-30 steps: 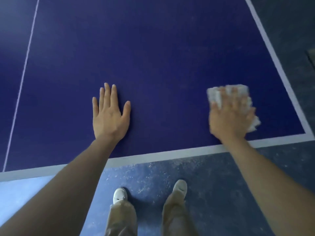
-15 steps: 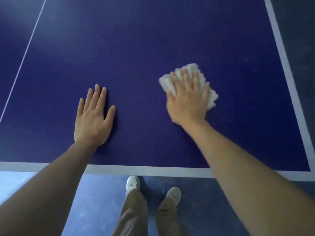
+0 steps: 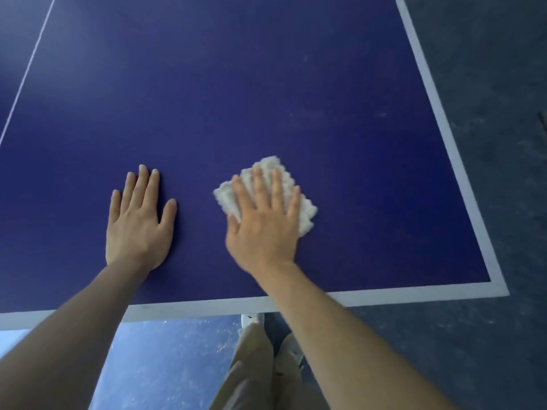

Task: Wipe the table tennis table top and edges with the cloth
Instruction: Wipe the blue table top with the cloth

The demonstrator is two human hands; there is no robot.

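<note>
The dark blue table tennis table top (image 3: 236, 84) fills most of the head view, with white lines along its near and right edges. A folded white cloth (image 3: 305, 208) lies flat on it near the middle. My right hand (image 3: 263, 220) presses on the cloth with straight, spread fingers and covers most of it. My left hand (image 3: 139, 220) rests flat on the bare table top to the left of the cloth, fingers straight.
The table's near edge line (image 3: 384, 294) meets the right edge line (image 3: 438, 113) at a corner at lower right. A thin white centre line (image 3: 26, 72) runs up the left. Dark speckled floor (image 3: 488, 202) lies beyond the edges; my legs and shoes stand below the near edge.
My right hand has slid the cloth leftward from near the right edge to the middle of the table, close to my left hand. The left hand has stayed flat.
</note>
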